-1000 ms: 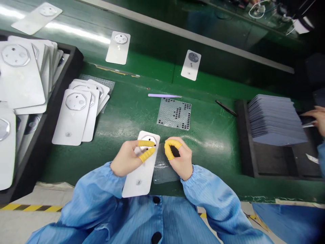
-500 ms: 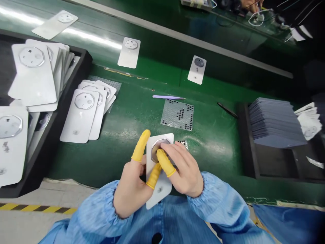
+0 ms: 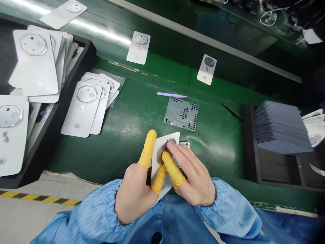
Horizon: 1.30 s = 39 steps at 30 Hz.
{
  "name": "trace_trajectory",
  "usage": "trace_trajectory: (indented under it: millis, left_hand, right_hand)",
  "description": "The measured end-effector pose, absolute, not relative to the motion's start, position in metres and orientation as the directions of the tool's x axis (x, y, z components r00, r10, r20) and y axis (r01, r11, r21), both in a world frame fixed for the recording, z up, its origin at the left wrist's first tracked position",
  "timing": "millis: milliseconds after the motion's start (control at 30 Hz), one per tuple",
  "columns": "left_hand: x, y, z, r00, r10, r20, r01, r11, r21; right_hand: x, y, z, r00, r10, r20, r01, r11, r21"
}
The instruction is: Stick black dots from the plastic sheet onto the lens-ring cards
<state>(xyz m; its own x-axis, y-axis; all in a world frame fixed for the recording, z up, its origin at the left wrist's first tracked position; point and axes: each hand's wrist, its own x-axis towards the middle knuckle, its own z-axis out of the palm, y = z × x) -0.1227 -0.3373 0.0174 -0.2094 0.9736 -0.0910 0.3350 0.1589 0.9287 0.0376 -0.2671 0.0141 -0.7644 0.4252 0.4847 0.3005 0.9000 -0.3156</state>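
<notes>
My left hand (image 3: pixel 135 189), with yellow finger cots on thumb and index finger, grips a white phone back cover (image 3: pixel 167 184) by its left side, just above my lap. The cover is tilted, and its octagonal camera ring (image 3: pixel 159 150) is at the far end. My right hand (image 3: pixel 196 178) has its yellow-cotted thumb and bare fingertips pressed at the ring, partly hiding it. Whether a small part lies under those fingertips, I cannot tell. Just beyond the right fingers, a small sheet with black dots (image 3: pixel 185 144) is partly covered.
Lilac tweezers (image 3: pixel 172 95) lie behind a clear sheet of small black parts (image 3: pixel 179 117). Stacked white covers (image 3: pixel 81 115) are left, beside a black tray (image 3: pixel 63 88) of more covers. Grey sheets (image 3: pixel 279 127) fill a black tray on the right. Single covers (image 3: pixel 138 47) lie at the back.
Both hands and the cover have shifted slightly right in view, and the cover is tilted more steeply. The right fingers stay at the camera ring. The whole view has also shifted a little.
</notes>
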Motion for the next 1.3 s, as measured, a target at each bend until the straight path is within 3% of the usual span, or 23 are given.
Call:
trace_trajectory:
  millis: [100,200,267,333,433,500,567,667,800,900,1000,1100,1167,1233,1300]
  left_hand:
    - [-0.122,-0.336,0.017,-0.198,0.98,-0.031,0.377,0.105,0.92]
    - [-0.123,-0.336,0.015,-0.204,0.979,-0.013,0.382,0.093,0.919]
    - [-0.123,-0.334,0.014,-0.19,0.98,-0.058,0.287,0.112,0.951]
    - [-0.121,-0.329,0.014,-0.161,0.977,-0.139,0.061,0.15,0.987]
    - [-0.118,-0.319,0.013,-0.14,0.959,-0.246,-0.289,0.198,0.937]
    - [-0.117,-0.312,0.013,-0.153,0.944,-0.292,-0.399,0.211,0.892]
    - [-0.117,-0.306,0.011,-0.177,0.936,-0.305,-0.454,0.198,0.869]
    - [-0.119,-0.302,0.007,-0.202,0.918,-0.341,-0.496,0.204,0.844]
    - [-0.116,-0.303,0.003,-0.312,0.895,-0.32,-0.442,0.161,0.883]
    - [-0.109,-0.303,0.0,-0.41,0.881,-0.237,-0.333,0.097,0.938]
    - [-0.105,-0.3,-0.006,-0.335,0.919,-0.206,-0.266,0.118,0.957]
    - [-0.111,-0.296,-0.013,-0.192,0.964,-0.183,-0.093,0.168,0.981]
    - [-0.122,-0.295,-0.014,-0.186,0.97,-0.157,0.029,0.165,0.986]
    - [-0.136,-0.293,-0.012,-0.202,0.969,-0.145,0.112,0.17,0.979]
    - [-0.149,-0.284,-0.007,-0.168,0.975,-0.144,0.216,0.179,0.96]
  right_hand:
    - [0.038,-0.267,0.017,-0.785,0.426,0.449,0.299,0.896,-0.327]
    - [0.036,-0.268,0.019,-0.784,0.452,0.426,0.265,0.863,-0.429]
    - [0.034,-0.268,0.016,-0.765,0.474,0.437,0.226,0.832,-0.507]
    - [0.034,-0.268,0.012,-0.693,0.551,0.465,0.229,0.78,-0.583]
    - [0.03,-0.27,0.002,-0.397,0.805,0.441,0.295,0.567,-0.77]
    - [0.025,-0.27,-0.004,-0.277,0.911,0.306,0.217,0.369,-0.904]
    - [0.021,-0.268,-0.008,-0.333,0.929,0.161,0.078,0.198,-0.977]
    - [0.016,-0.265,-0.007,-0.391,0.919,0.06,-0.078,0.032,-0.996]
    - [0.012,-0.267,-0.002,-0.322,0.945,-0.062,-0.199,-0.131,-0.971]
    - [0.004,-0.273,-0.002,-0.24,0.966,-0.1,-0.239,-0.159,-0.958]
    - [0.005,-0.273,-0.007,-0.149,0.985,-0.086,-0.202,-0.116,-0.973]
    - [0.041,-0.255,-0.014,-0.06,0.993,-0.101,-0.17,-0.11,-0.979]
    - [0.086,-0.236,-0.019,0.048,0.994,-0.101,-0.094,-0.096,-0.991]
    - [0.136,-0.216,-0.026,0.161,0.986,-0.051,0.086,-0.066,-0.994]
    - [0.177,-0.199,-0.036,0.141,0.989,-0.037,0.288,-0.077,-0.954]
